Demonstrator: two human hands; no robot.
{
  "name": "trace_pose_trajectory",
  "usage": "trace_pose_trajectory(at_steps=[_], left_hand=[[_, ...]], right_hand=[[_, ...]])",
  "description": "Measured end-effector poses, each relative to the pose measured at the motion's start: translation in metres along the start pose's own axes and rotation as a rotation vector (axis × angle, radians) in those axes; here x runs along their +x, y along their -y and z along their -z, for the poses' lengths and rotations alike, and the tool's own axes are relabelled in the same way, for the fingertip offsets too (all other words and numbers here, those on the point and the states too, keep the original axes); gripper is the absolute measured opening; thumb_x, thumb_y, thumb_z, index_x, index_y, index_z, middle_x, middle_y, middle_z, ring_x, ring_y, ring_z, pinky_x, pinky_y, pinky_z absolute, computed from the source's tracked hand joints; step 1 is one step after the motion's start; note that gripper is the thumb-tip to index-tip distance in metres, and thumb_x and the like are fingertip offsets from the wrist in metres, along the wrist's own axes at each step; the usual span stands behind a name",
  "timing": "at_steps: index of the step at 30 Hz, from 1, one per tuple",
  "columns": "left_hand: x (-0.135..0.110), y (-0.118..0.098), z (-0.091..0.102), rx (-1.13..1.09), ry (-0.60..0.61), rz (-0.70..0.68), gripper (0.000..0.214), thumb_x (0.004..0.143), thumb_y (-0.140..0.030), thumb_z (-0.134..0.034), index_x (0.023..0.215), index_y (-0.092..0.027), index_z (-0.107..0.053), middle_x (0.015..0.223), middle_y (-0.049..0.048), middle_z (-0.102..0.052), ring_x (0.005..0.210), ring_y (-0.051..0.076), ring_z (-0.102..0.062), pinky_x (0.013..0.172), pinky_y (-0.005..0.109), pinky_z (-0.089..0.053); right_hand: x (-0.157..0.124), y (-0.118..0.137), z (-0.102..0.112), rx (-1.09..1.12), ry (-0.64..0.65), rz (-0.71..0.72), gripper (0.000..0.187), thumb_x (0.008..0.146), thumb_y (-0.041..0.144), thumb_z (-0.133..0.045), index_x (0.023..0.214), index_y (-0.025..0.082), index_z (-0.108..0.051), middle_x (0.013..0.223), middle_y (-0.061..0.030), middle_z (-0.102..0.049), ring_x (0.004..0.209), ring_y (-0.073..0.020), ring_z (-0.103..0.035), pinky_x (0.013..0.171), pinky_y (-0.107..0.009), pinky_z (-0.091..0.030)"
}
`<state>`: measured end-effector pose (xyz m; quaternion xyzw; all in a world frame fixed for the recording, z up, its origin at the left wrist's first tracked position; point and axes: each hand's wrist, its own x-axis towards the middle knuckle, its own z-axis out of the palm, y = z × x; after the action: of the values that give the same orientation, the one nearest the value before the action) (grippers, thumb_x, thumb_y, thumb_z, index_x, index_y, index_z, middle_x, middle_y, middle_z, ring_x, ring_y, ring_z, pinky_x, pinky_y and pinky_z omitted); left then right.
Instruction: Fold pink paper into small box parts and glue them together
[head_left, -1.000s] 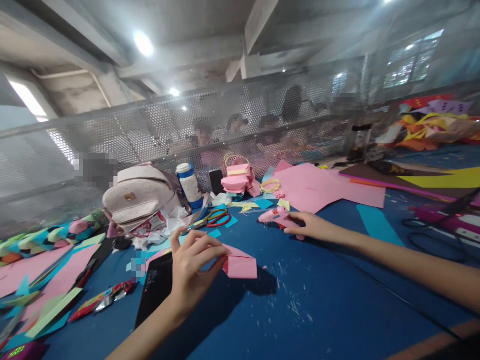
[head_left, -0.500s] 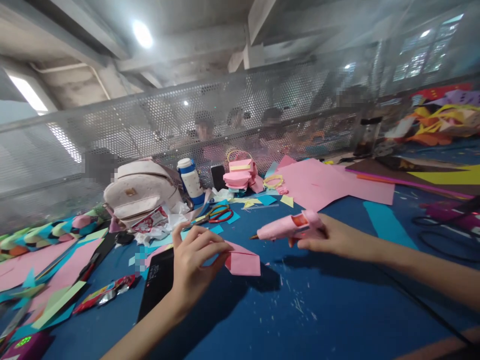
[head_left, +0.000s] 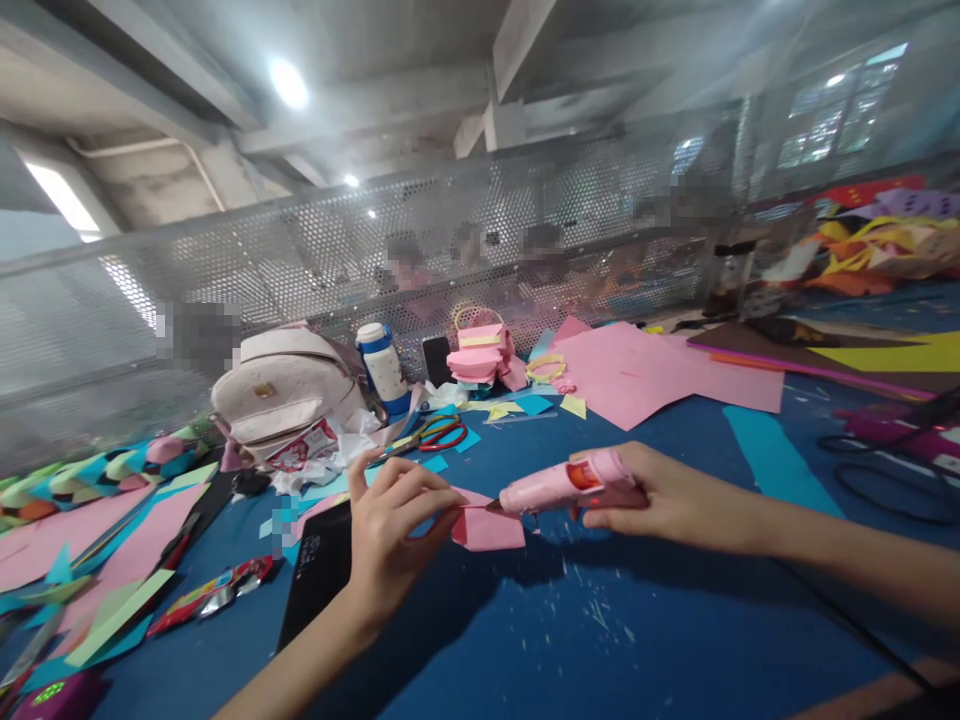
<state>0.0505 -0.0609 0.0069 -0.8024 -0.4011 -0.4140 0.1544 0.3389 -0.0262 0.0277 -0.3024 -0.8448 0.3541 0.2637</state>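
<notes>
Paper (head_left: 491, 531) pinched by left grip (head_left: 403, 522) has lower edge (head_left: 493, 547) free, right grip (head_left: 664, 497) clasping glue-gun (head_left: 546, 489).

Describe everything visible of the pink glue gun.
The pink glue gun looks plastic, with an orange-red part in its side and a dark, pointed nozzle. The right hand grips its rear, hiding most of the handle. Held above the blue table, it lies nearly level, pointing left. Its tip is at the folded pink paper; whether they touch is unclear. Any glue at the tip is too small to make out.
</notes>
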Motion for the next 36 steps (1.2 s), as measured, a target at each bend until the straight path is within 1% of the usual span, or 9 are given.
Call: trace_pose_trajectory(at_steps=[4, 7, 10, 12, 16, 21, 26, 36], left_hand=[[0.0, -0.001, 0.0, 0.013, -0.01, -0.019, 0.013, 0.08, -0.016, -0.073, 0.079, -0.029, -0.07, 0.074, -0.0072, -0.071, 0.072, 0.016, -0.058, 0.099, 0.047, -0.025], [0.0, -0.003, 0.001, 0.011, -0.01, -0.025, 0.013, 0.081, -0.017, -0.073, 0.08, -0.029, -0.07, 0.074, -0.007, -0.071, 0.072, 0.016, -0.058, 0.099, 0.047, -0.024], [0.001, -0.004, 0.001, 0.008, -0.004, -0.022, 0.012, 0.081, -0.018, -0.073, 0.082, -0.03, -0.071, 0.074, -0.0071, -0.071, 0.073, 0.016, -0.058, 0.098, 0.046, -0.025], [0.001, -0.004, 0.001, 0.01, -0.003, -0.017, 0.012, 0.081, -0.018, -0.073, 0.082, -0.03, -0.071, 0.074, -0.0072, -0.071, 0.072, 0.016, -0.058, 0.098, 0.046, -0.025], [0.001, -0.003, 0.002, 0.004, 0.006, -0.001, 0.012, 0.081, -0.019, -0.074, 0.081, -0.03, -0.071, 0.074, -0.0071, -0.071, 0.073, 0.016, -0.059, 0.099, 0.047, -0.025], [0.001, -0.003, 0.003, -0.005, 0.009, 0.008, 0.015, 0.08, -0.016, -0.073, 0.082, -0.031, -0.071, 0.074, -0.0073, -0.071, 0.074, 0.016, -0.059, 0.099, 0.047, -0.025], [0.002, -0.003, 0.002, -0.009, 0.007, 0.017, 0.013, 0.081, -0.017, -0.073, 0.081, -0.031, -0.071, 0.074, -0.0078, -0.071, 0.073, 0.016, -0.059, 0.099, 0.048, -0.025], [0.002, -0.005, 0.003, -0.014, 0.013, 0.016, 0.012, 0.083, -0.019, -0.071, 0.082, -0.031, -0.072, 0.074, -0.0064, -0.071, 0.073, 0.015, -0.059, 0.1, 0.046, -0.024]], right_hand=[[-0.001, 0.004, -0.002, -0.111, -0.041, 0.032, 0.028, 0.083, 0.046, -0.065, 0.087, 0.019, -0.067, 0.074, 0.0001, -0.061, 0.068, -0.0164, -0.055, 0.06, -0.027, -0.047], [0.0, 0.01, -0.003, -0.178, -0.029, 0.047, 0.027, 0.084, 0.045, -0.065, 0.079, 0.019, -0.061, 0.07, 0.0019, -0.056, 0.062, -0.014, -0.05, 0.055, -0.026, -0.041], [0.001, 0.013, -0.004, -0.226, -0.002, 0.035, 0.031, 0.087, 0.045, -0.061, 0.073, 0.019, -0.052, 0.068, 0.0033, -0.051, 0.059, -0.0123, -0.046, 0.053, -0.025, -0.037], [0.001, 0.013, -0.004, -0.245, -0.005, 0.032, 0.031, 0.088, 0.045, -0.06, 0.075, 0.019, -0.05, 0.069, 0.0035, -0.05, 0.06, -0.0122, -0.046, 0.053, -0.025, -0.036], [0.0, 0.009, -0.007, -0.262, -0.037, 0.041, 0.032, 0.087, 0.049, -0.059, 0.078, 0.019, -0.052, 0.072, 0.0028, -0.051, 0.061, -0.0129, -0.048, 0.055, -0.025, -0.038], [0.0, 0.009, -0.009, -0.284, -0.064, 0.045, 0.033, 0.087, 0.051, -0.059, 0.08, 0.019, -0.053, 0.077, 0.0002, -0.055, 0.065, -0.0146, -0.05, 0.057, -0.026, -0.038], [0.0, 0.008, -0.01, -0.296, -0.041, 0.062, 0.034, 0.089, 0.051, -0.057, 0.078, 0.02, -0.048, 0.076, 0.0011, -0.052, 0.065, -0.0141, -0.047, 0.059, -0.026, -0.037], [-0.001, 0.007, -0.01, -0.338, -0.07, 0.097, 0.035, 0.089, 0.05, -0.057, 0.076, 0.02, -0.047, 0.074, 0.001, -0.052, 0.063, -0.0142, -0.046, 0.058, -0.026, -0.035]])
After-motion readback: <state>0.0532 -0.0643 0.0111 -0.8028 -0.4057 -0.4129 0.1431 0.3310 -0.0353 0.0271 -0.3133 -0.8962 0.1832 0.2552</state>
